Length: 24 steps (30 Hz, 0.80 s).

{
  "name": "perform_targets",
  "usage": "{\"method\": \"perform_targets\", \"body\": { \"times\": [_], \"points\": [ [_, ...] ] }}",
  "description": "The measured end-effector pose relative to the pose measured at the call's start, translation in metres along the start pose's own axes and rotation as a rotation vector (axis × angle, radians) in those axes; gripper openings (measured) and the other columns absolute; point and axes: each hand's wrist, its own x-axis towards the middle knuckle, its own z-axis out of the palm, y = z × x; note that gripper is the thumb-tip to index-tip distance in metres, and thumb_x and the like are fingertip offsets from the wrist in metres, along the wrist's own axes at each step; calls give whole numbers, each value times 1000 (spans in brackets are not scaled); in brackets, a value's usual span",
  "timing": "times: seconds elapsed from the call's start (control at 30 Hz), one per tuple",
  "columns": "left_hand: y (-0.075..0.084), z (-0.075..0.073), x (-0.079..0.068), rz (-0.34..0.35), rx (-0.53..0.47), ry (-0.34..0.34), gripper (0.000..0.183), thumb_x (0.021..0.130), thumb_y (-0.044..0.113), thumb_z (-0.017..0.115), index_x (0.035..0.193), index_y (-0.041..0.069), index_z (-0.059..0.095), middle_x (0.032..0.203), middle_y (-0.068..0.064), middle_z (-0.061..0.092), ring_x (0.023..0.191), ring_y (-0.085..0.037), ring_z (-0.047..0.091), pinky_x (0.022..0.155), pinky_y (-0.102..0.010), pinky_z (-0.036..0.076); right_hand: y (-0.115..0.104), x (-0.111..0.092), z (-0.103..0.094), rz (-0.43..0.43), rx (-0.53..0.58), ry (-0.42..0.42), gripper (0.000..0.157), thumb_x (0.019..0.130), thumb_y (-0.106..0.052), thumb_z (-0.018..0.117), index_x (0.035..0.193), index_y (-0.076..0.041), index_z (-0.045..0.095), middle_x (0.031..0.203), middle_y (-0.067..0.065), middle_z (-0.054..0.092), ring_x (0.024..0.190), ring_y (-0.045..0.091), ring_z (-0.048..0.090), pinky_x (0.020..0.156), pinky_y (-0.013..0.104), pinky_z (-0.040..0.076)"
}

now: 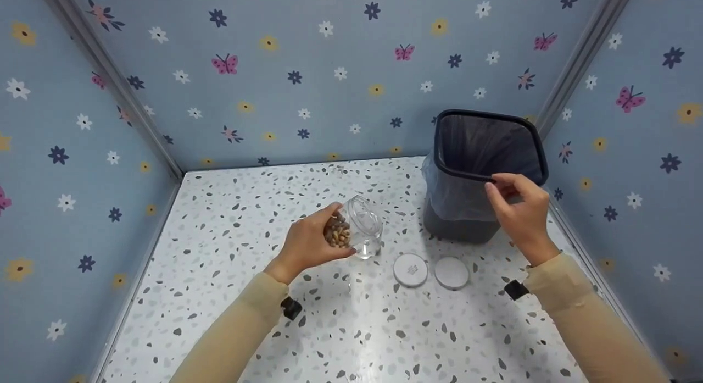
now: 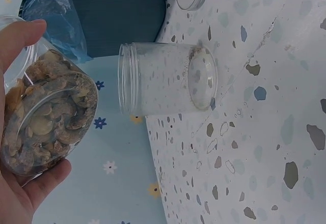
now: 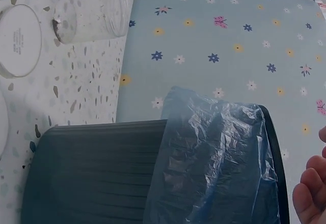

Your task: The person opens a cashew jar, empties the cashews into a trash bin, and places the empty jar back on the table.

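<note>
My left hand grips a clear round jar partly filled with wrinkled brown and tan pieces, and its mouth tilts to the right. Thumb and fingers wrap its sides. Just beyond it a second clear jar stands upright on the table, with a few dark crumbs at the bottom. My right hand is over the near rim of a dark bin, fingers loosely bent, thumb and index tips close together. Nothing shows between them. In the right wrist view its fingertips are beside the bin's rim.
Two round white lids, a left one and a right one, lie on the speckled table in front of the bin. A bluish plastic liner folds over the bin's rim. Flower-patterned walls enclose the table.
</note>
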Motion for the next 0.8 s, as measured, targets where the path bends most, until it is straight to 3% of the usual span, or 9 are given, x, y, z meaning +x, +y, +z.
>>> {"method": "perform_targets", "body": {
  "times": [0.3,0.57,0.73,0.8],
  "points": [
    [0,0,3,-5,-4,-3,93,75,47,98,150,8,61,122,-11,78,101,-27,77,87,-49,66,1,6,-7,62,-47,69,12,88,13,79,100,10,78,83,25,73,77,-13,55,73,8,46],
    [1,0,3,-10,-3,-6,94,75,48,97,151,8,60,123,-11,78,101,-27,77,87,-49,66,-24,18,-16,93,-76,134,11,91,13,75,101,15,75,89,34,69,82,-6,53,79,13,43],
    [1,-1,3,-6,-1,-3,94,75,49,97,151,9,60,123,-11,78,102,-27,77,87,-48,66,-4,20,-21,159,-118,158,13,92,8,77,105,12,77,96,32,68,85,2,51,82,18,40],
    [1,-1,3,0,-3,2,93,75,48,98,151,9,61,125,-11,78,103,-27,78,88,-47,66,7,20,-23,194,-121,160,15,93,6,78,107,11,78,98,26,68,85,3,51,82,19,40]
  ]
}}
